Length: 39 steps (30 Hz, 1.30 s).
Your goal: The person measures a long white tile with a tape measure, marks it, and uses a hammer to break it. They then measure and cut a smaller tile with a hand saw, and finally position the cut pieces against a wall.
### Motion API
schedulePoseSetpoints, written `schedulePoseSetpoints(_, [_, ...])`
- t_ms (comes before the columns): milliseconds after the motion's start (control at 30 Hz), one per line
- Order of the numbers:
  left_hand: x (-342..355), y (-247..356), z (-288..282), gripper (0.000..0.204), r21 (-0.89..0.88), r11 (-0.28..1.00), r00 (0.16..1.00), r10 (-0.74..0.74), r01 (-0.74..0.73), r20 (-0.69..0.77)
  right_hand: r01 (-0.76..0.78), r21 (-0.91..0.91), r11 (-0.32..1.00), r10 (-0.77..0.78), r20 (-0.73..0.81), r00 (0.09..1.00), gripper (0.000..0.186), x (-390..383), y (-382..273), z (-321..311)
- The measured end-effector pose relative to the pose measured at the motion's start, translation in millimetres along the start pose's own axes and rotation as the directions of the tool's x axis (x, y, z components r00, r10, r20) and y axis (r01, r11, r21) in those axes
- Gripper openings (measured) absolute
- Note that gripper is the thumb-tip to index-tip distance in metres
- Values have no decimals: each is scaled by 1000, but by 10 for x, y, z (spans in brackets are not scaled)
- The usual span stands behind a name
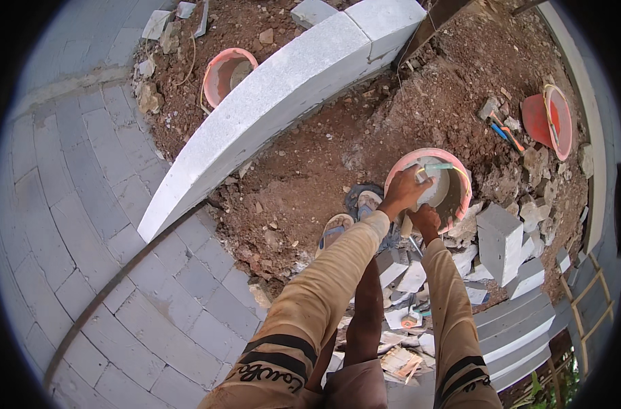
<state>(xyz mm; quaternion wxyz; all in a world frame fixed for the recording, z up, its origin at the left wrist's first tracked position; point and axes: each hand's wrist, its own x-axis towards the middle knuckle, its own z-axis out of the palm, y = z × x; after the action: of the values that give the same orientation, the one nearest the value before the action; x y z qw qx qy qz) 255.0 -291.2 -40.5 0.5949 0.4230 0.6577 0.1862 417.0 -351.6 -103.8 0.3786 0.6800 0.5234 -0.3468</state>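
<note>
A pink bucket (460,178) stands on the red-brown soil, with grey mortar inside and a tool with a pale green handle (438,167) lying across it. My left hand (404,193) grips the bucket's near-left rim. My right hand (426,219) is closed on the rim just below it, at the bucket's near edge. Both arms are in tan sleeves with black bands. My sandalled feet (338,228) stand on the soil just left of the bucket.
A long curved grey stone kerb (269,102) crosses the soil. Behind it stands a second pink bucket (225,71). A red bucket (549,119) lies on its side at the right, by a blue-handled tool (501,131). Cut stone blocks (499,242) and rubble lie by my right arm. Grey paving (85,225) covers the left.
</note>
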Motion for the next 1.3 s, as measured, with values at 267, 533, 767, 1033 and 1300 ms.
schedulePoseSetpoints(267, [-691, -52, 264, 64, 72, 994, 993, 86, -80, -76, 81, 134, 988, -63, -137, 989, 66, -47, 254, 209])
schedulePoseSetpoints(533, [-1105, -453, -568, 49, -125, 983, 957, -163, 136, -241, 409, 439, 800, -302, -294, 907, 28, -1219, 440, 197])
schedulePoseSetpoints(767, [-1391, -940, -1277, 33, -365, 913, 910, -298, 184, -287, 485, 576, 658, -408, -269, 872, 29, -1613, 217, -443])
schedulePoseSetpoints(1033, [-2163, -1316, -1386, 31, -511, 847, 876, -351, 146, -331, 474, 589, 654, -389, -276, 879, 24, -1627, 59, -956])
schedulePoseSetpoints(1300, [-3416, -2068, -1400, 24, -788, 602, 817, -515, 129, -259, 510, 458, 728, -473, -203, 857, 25, -2275, -348, -1034])
